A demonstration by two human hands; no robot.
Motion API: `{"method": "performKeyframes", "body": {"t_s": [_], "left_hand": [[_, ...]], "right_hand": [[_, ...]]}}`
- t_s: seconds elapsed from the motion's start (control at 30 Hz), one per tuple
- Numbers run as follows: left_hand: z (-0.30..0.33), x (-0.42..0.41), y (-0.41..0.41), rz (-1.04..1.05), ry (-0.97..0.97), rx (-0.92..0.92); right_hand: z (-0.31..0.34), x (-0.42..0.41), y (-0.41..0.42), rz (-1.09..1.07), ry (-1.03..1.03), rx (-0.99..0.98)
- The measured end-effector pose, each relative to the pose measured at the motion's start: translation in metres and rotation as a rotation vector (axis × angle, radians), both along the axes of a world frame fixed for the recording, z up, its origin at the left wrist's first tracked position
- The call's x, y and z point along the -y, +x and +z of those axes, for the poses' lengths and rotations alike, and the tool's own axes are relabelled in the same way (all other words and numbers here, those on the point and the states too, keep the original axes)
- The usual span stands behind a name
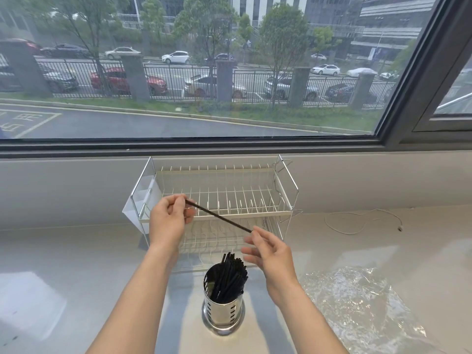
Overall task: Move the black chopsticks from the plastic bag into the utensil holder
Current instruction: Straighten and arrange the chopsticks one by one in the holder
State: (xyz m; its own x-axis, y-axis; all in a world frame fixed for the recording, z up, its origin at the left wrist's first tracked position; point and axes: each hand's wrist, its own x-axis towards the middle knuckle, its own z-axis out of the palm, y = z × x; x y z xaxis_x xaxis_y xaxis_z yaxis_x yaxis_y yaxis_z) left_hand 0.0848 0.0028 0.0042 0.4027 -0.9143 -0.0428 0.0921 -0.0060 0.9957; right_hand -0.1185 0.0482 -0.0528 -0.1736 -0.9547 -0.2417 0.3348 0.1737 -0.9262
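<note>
One black chopstick (219, 217) hangs slanted in the air above the counter. My left hand (168, 221) pinches its upper left end. My right hand (268, 254) touches its lower right end with the fingertips, the other fingers spread. Below and between my hands stands the shiny perforated metal utensil holder (223, 311), with several black chopsticks (231, 277) leaning inside it. The clear plastic bag (357, 302) lies flat and crumpled on the counter to the right; I see no chopsticks in it.
A white wire dish rack (286, 213) with two tiers stands behind the holder against the window sill. A thin white cable (362, 222) lies on the counter at the right. The pale counter (76, 264) spreads left and right.
</note>
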Motion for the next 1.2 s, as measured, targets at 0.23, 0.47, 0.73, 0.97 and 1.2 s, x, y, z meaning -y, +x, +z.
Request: {"method": "performKeyframes", "body": {"t_s": [0.23,0.47,0.73,0.97,1.2], "left_hand": [[-0.052,-0.028,-0.011,-0.156,0.141,-0.011],[-0.083,-0.041,-0.010,-0.472,0.228,0.731],[-0.079,-0.011,-0.041,-0.696,0.140,1.066],[-0.076,-0.004,-0.048,-0.655,0.152,1.311],[-0.071,-0.005,-0.034,-0.507,0.146,1.048]], "right_hand": [[0.026,0.012,-0.007,-0.304,-0.130,0.390],[0.021,0.009,0.000,-0.345,-0.212,-0.122],[-0.058,-0.018,0.023,0.030,-0.144,-0.971],[-0.055,-0.020,0.015,0.122,-0.166,-1.012],[-0.054,-0.016,0.007,0.022,-0.121,-0.850]]}}
